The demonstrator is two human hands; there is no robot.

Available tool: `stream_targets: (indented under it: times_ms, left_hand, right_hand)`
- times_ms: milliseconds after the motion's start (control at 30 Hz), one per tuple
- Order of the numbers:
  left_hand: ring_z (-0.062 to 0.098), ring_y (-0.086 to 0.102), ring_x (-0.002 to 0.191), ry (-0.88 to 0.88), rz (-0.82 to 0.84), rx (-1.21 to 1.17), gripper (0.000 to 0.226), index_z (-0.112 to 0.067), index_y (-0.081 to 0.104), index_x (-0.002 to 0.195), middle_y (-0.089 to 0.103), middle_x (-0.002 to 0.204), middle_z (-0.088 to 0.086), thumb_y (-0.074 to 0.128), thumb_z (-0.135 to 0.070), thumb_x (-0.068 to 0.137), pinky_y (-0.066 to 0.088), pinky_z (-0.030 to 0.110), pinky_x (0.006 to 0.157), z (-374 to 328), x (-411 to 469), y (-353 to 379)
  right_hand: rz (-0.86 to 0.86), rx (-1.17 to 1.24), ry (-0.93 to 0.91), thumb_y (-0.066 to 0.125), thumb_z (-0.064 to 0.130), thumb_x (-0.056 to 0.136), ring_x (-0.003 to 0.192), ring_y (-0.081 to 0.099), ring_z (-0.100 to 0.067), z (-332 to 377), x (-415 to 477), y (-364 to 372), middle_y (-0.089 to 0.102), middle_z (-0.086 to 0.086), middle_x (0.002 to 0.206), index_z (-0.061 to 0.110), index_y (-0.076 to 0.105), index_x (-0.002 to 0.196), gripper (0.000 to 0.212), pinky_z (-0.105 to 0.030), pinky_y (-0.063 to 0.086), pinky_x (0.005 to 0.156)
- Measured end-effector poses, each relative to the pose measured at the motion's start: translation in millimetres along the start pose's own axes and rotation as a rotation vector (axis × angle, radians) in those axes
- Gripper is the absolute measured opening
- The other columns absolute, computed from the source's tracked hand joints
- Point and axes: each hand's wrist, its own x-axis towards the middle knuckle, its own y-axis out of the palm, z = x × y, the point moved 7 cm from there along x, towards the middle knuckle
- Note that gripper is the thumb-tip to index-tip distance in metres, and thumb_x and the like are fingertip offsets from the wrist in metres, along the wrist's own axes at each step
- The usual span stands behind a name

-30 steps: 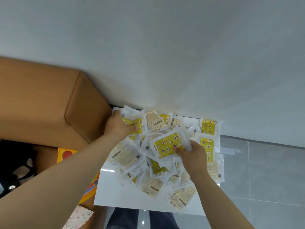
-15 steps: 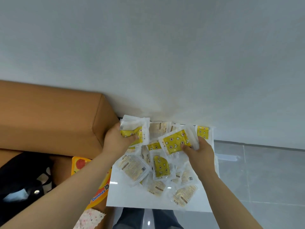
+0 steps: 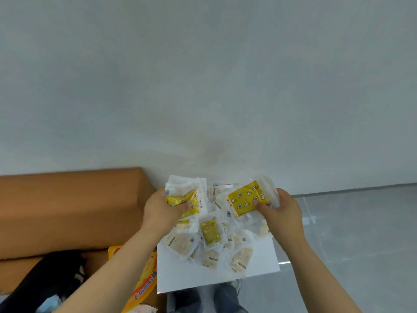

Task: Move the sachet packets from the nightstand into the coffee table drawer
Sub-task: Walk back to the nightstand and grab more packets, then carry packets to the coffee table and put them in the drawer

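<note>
Several clear and yellow sachet packets lie heaped on the white nightstand top against the wall. My left hand grips a bunch of sachets lifted above the pile's left side. My right hand grips another bunch, a yellow star-patterned sachet on top, above the pile's right side. The coffee table drawer is not in view.
A brown cardboard box stands left of the nightstand against the white wall. Below it lie an orange Domino's package and a black bag. Grey tiled floor spreads to the right. My legs show under the nightstand's front edge.
Both hands have gathered bunches of sachets and lifted them off the pile, moving apart. The view has tilted up, showing more wall.
</note>
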Motion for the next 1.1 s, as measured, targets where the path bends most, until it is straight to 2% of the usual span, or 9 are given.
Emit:
stream_targets:
  times_ms: [100,267,367,500,600,700,767,867,1100]
  left_hand:
    - [0.002,0.058,0.075,0.087,0.054,-0.007,0.031,-0.035,0.058,0.084,0.062,0.081,-0.019,0.082,-0.02,0.071,0.041,0.013,0.06,-47.6,-23.6,4.6]
    - [0.004,0.062,0.081,0.211,0.122,-0.052,0.039,-0.024,0.065,0.105,0.069,0.094,-0.009,0.082,-0.02,0.071,0.043,0.014,0.062,-125.3,-64.9,36.5]
    - [-0.001,0.062,0.081,0.308,0.185,-0.074,0.04,-0.023,0.065,0.106,0.069,0.093,-0.011,0.082,-0.018,0.07,0.043,0.014,0.06,-175.2,-96.5,68.7]
    - [0.002,0.065,0.081,0.417,0.297,-0.098,0.036,-0.023,0.067,0.099,0.071,0.089,-0.011,0.083,-0.015,0.068,0.045,0.014,0.06,-238.1,-155.3,126.8]
    - [0.005,0.068,0.079,0.483,0.406,-0.111,0.035,-0.024,0.068,0.097,0.073,0.087,-0.009,0.083,-0.014,0.067,0.05,0.018,0.063,-275.4,-216.0,183.8]
    - [0.011,0.07,0.079,0.527,0.513,-0.125,0.036,-0.023,0.068,0.098,0.074,0.087,-0.006,0.083,-0.01,0.067,0.057,0.028,0.07,-301.3,-281.6,244.1]
    - [0.013,0.071,0.08,0.556,0.583,-0.12,0.035,-0.022,0.067,0.097,0.074,0.087,-0.004,0.081,-0.008,0.068,0.057,0.032,0.074,-314.9,-324.9,283.8]
    - [0.012,0.071,0.079,0.598,0.688,-0.106,0.033,-0.022,0.067,0.096,0.074,0.086,-0.004,0.08,-0.007,0.069,0.057,0.031,0.073,-330.9,-387.1,339.3]
    - [0.012,0.071,0.078,0.715,0.891,-0.051,0.035,-0.024,0.067,0.096,0.074,0.086,-0.005,0.081,-0.008,0.068,0.058,0.03,0.071,-366.6,-501.8,450.7]
  right_hand:
    - [-0.084,0.042,-0.02,0.072,0.011,0.08,0.071,0.061,-0.021,16.3,-21.5,-45.2,0.065,-0.006,0.077,0.013,0.061,0.086,0.013,-0.025,0.046,0.056]
    - [-0.256,0.084,-0.058,0.073,0.011,0.079,0.069,0.061,-0.017,27.1,-56.5,-137.2,0.065,-0.005,0.075,0.012,0.063,0.086,0.012,-0.013,0.045,0.053]
    - [-0.363,0.123,-0.06,0.074,0.015,0.08,0.075,0.064,-0.018,20.7,-78.9,-196.3,0.068,-0.003,0.08,0.017,0.064,0.09,0.014,-0.028,0.052,0.062]
    - [-0.518,0.191,-0.096,0.074,0.015,0.08,0.074,0.065,-0.006,1.9,-124.1,-285.8,0.069,0.006,0.082,0.026,0.064,0.089,0.017,-0.014,0.047,0.056]
    - [-0.638,0.216,-0.111,0.074,0.013,0.079,0.071,0.064,0.002,-24.9,-170.3,-357.2,0.068,0.01,0.079,0.03,0.063,0.086,0.021,-0.01,0.046,0.055]
    - [-0.745,0.211,-0.087,0.075,0.014,0.078,0.072,0.065,-0.005,-62.6,-217.6,-424.8,0.07,0.007,0.079,0.024,0.066,0.091,0.018,-0.022,0.049,0.062]
    - [-0.813,0.192,-0.085,0.075,0.015,0.078,0.071,0.064,-0.004,-87.1,-249.8,-466.6,0.069,0.007,0.077,0.024,0.066,0.088,0.017,-0.021,0.048,0.06]
    - [-0.919,0.174,-0.091,0.075,0.013,0.078,0.073,0.063,0.0,-120.4,-300.0,-522.3,0.069,0.01,0.076,0.028,0.064,0.083,0.019,-0.014,0.047,0.056]
    - [-1.162,0.143,-0.006,0.076,0.011,0.078,0.079,0.063,0.005,-195.4,-396.1,-616.8,0.067,0.016,0.08,0.037,0.059,0.082,0.031,-0.012,0.048,0.057]
